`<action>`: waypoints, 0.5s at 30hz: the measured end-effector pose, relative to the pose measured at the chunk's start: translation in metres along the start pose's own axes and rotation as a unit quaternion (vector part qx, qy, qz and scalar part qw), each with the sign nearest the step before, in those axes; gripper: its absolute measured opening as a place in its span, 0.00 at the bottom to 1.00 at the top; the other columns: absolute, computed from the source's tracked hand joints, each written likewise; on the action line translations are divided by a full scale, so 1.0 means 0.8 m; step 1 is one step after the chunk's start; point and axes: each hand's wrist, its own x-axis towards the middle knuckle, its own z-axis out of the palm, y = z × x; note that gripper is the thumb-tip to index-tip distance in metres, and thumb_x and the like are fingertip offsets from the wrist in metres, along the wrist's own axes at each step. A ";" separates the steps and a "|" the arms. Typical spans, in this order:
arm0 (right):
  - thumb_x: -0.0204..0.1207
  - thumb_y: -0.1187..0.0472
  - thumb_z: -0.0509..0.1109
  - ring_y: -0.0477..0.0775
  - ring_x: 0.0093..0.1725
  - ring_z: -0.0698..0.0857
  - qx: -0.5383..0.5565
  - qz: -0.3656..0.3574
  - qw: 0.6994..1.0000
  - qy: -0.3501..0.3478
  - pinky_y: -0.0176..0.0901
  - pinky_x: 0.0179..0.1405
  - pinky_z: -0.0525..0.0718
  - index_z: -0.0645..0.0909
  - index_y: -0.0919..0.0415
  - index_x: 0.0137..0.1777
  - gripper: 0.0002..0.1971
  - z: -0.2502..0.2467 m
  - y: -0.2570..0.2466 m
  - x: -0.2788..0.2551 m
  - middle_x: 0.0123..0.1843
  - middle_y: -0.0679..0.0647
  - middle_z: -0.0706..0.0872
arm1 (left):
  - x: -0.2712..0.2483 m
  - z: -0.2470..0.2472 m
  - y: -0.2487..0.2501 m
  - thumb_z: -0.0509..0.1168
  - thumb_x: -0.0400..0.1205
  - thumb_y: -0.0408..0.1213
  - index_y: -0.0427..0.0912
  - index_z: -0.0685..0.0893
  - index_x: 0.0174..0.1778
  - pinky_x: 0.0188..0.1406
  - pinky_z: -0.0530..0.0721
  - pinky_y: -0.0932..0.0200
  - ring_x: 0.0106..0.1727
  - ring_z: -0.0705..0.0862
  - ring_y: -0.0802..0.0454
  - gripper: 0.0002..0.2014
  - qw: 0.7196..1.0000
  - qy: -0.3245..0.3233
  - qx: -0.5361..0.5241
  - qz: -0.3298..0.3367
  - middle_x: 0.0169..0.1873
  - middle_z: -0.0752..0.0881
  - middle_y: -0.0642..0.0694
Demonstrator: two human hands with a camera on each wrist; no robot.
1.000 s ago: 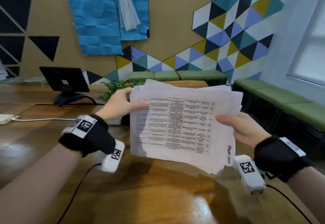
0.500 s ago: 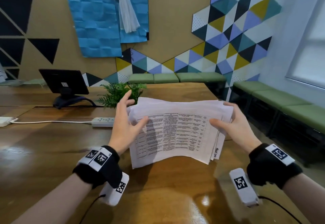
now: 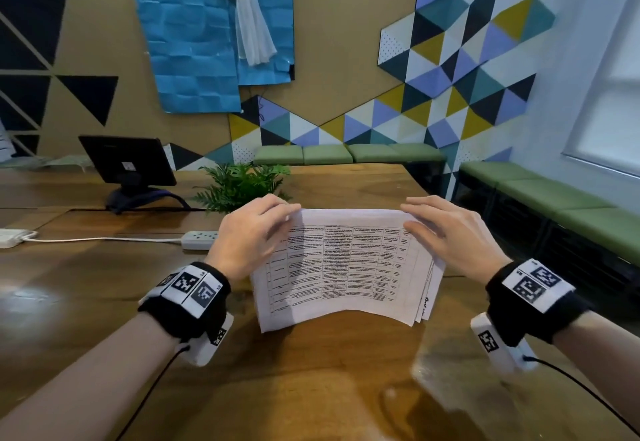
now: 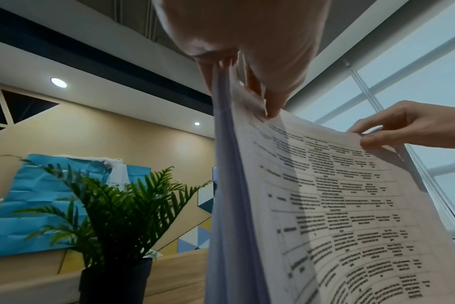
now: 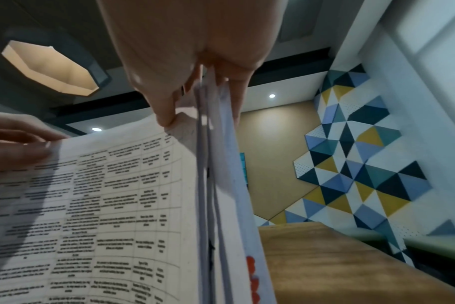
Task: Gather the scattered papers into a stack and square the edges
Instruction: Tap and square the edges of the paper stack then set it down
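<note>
A stack of white papers [image 3: 346, 267] with a printed table on its front sheet stands on its lower edge on the wooden table [image 3: 311, 388], leaning toward me and bowed. My left hand [image 3: 252, 233] grips the stack's top left corner, thumb in front, fingers curled over the top. My right hand [image 3: 440, 229] grips the top right corner the same way. The left wrist view shows the papers [image 4: 338, 205] pinched by the left hand [image 4: 247, 61], and the right wrist view shows the papers [image 5: 117, 205] pinched by the right hand [image 5: 190, 61]. Sheet edges at the right side [image 3: 429, 288] are uneven.
A potted fern [image 3: 239, 184] stands just behind the stack. A white power strip [image 3: 199, 240] with its cable lies to the left, and a dark monitor [image 3: 126, 163] stands further back left. Green benches [image 3: 554, 198] line the walls beyond the table's right edge.
The stack came down from mid-air until its lower edge stands on the table. Both hands shifted from the sides of the stack to its top corners.
</note>
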 end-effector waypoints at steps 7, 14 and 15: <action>0.82 0.51 0.54 0.56 0.47 0.89 -0.097 -0.053 0.993 -0.029 0.48 0.40 0.87 0.77 0.54 0.73 0.23 0.013 -0.007 0.001 0.57 0.53 0.88 | 0.004 0.010 0.009 0.57 0.82 0.43 0.39 0.82 0.69 0.36 0.85 0.53 0.41 0.88 0.46 0.22 0.991 -0.054 0.115 0.051 0.53 0.90 0.44; 0.79 0.56 0.59 0.58 0.53 0.86 -0.229 -0.052 0.972 0.010 0.70 0.71 0.65 0.78 0.56 0.71 0.21 0.018 0.000 0.001 0.52 0.51 0.89 | -0.005 0.014 -0.004 0.56 0.83 0.44 0.38 0.80 0.71 0.67 0.68 0.46 0.48 0.90 0.47 0.23 0.976 -0.057 0.203 0.045 0.55 0.90 0.44; 0.78 0.58 0.62 0.58 0.53 0.86 -0.237 -0.064 0.969 0.004 0.73 0.71 0.63 0.75 0.56 0.74 0.23 0.022 -0.003 0.002 0.50 0.51 0.88 | -0.006 0.016 -0.001 0.55 0.83 0.45 0.39 0.76 0.75 0.69 0.67 0.44 0.47 0.90 0.46 0.25 0.974 -0.068 0.214 0.040 0.54 0.90 0.44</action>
